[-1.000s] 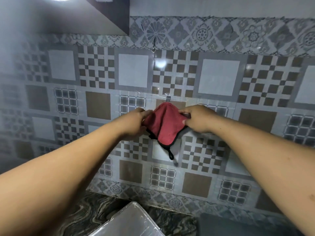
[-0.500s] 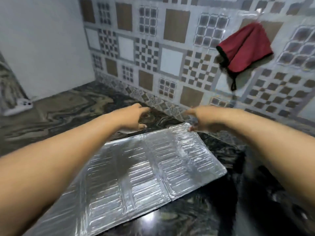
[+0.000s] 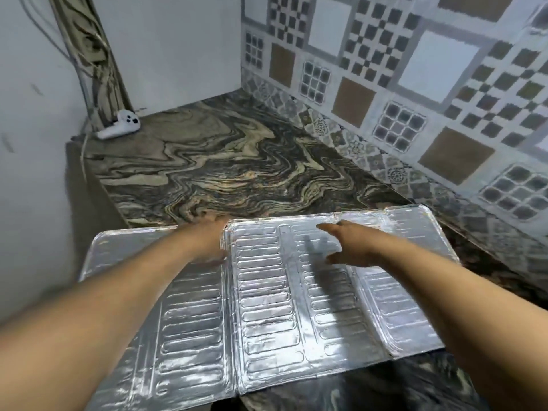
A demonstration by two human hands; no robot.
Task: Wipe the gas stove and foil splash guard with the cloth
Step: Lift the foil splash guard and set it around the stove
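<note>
The foil splash guard (image 3: 267,307) lies flat and unfolded in three ribbed panels on the marbled counter (image 3: 222,167). My left hand (image 3: 204,241) is at the left fold of the middle panel, blurred, its fingertips against the raised fold edge; whether it grips the foil is unclear. My right hand (image 3: 347,247) hovers just above the middle panel with fingers spread and nothing in it, casting a shadow on the foil. The cloth and the gas stove are out of view.
A small white device (image 3: 120,126) with a cable lies in the counter's back left corner beside a marbled pillar. A patterned tiled wall (image 3: 415,84) runs along the right. The counter's left edge drops off near a white wall.
My hands let go of the red cloth, left hanging on the tiled wall. My view swung down and left, and both hands came down over the foil guard.
</note>
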